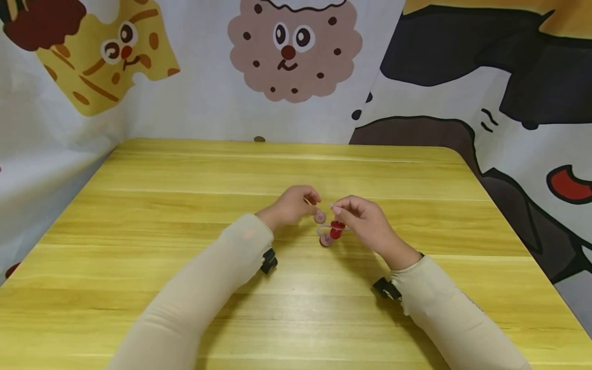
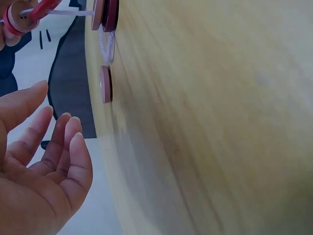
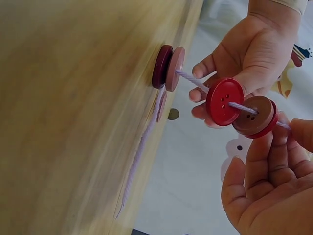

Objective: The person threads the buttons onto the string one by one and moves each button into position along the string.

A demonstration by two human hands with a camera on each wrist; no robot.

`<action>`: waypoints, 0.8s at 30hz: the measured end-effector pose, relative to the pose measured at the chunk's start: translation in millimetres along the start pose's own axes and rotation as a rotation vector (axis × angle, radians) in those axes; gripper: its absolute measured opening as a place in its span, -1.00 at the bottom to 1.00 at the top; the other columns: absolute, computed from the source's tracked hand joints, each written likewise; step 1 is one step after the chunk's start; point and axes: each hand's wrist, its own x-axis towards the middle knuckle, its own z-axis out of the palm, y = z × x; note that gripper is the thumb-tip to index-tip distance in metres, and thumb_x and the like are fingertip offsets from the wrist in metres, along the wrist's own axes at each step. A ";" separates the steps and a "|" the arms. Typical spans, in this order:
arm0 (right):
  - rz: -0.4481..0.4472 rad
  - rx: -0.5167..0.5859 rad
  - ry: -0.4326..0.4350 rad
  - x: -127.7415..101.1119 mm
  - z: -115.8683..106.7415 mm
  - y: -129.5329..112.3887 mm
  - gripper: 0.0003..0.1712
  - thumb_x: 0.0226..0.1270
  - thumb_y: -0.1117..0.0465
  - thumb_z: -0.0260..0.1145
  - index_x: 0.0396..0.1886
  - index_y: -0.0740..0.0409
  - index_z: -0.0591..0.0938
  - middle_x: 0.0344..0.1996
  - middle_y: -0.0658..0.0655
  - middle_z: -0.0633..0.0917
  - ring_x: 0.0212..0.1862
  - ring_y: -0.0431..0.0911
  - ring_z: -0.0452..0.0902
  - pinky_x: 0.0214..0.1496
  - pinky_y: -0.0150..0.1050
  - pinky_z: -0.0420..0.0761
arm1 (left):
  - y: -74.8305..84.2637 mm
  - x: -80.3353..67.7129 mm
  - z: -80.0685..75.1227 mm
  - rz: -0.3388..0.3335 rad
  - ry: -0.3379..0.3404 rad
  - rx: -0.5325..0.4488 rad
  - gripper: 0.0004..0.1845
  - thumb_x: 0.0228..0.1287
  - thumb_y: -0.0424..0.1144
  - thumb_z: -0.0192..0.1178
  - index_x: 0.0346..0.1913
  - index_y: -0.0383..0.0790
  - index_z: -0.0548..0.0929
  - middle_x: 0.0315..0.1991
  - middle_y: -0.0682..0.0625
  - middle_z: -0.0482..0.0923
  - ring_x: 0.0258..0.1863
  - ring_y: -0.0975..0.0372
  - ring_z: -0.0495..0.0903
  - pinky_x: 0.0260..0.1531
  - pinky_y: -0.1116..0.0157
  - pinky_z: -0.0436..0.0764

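Table (image 1: 185, 216): yellow wood grain, smooth, slightly glossy. Buttons (image 3: 224, 102) look like glossy plastic; cord (image 3: 190, 80) is twisted fibre.

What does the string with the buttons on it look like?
The string is a pale lilac twisted cord. It runs through a bright red button and a brown button held up in the air, then down to a dark red and a pink button stacked on the yellow wooden table. Its loose tail trails along the table. The right hand pinches the string's upper end with its fingers. One more pink button lies apart, unthreaded.
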 end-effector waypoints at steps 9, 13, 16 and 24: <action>0.034 -0.005 0.015 1.0 -0.8 -1.3 -0.77 0.45 0.20 0.18 -0.19 0.31 0.62 -0.34 0.20 0.66 -0.30 -0.11 0.62 -0.16 -0.21 0.61 | 3.6 4.6 0.9 -0.023 -0.038 0.021 -0.57 0.17 -0.29 0.38 0.06 -0.37 0.54 0.05 -0.19 0.52 -0.01 0.09 0.49 -0.04 0.21 0.53; 0.036 -0.018 0.023 1.8 -2.1 -1.6 -0.77 0.46 0.21 0.17 -0.19 0.31 0.62 -0.40 0.16 0.64 -0.31 -0.10 0.60 -0.17 -0.19 0.59 | 3.8 5.3 0.9 -0.036 -0.056 0.037 -0.56 0.15 -0.27 0.39 0.06 -0.35 0.54 0.07 -0.16 0.52 0.02 0.09 0.49 0.02 0.20 0.52; 0.045 -0.021 0.025 2.2 -3.4 -1.4 -0.77 0.46 0.21 0.17 -0.18 0.32 0.62 -0.40 0.16 0.63 -0.31 -0.10 0.58 -0.16 -0.18 0.58 | 5.1 5.7 1.6 -0.035 -0.077 0.056 -0.56 0.16 -0.29 0.38 0.08 -0.35 0.53 0.08 -0.16 0.52 0.05 0.08 0.48 0.07 0.18 0.50; 0.077 -0.027 0.042 3.6 -5.0 0.2 -0.76 0.46 0.18 0.18 -0.17 0.31 0.62 -0.42 0.13 0.63 -0.31 -0.08 0.53 -0.16 -0.14 0.55 | 4.2 9.0 6.1 -0.033 -0.125 0.096 -0.62 0.24 -0.33 0.31 0.09 -0.34 0.52 0.03 -0.13 0.54 0.05 0.08 0.52 0.03 0.19 0.54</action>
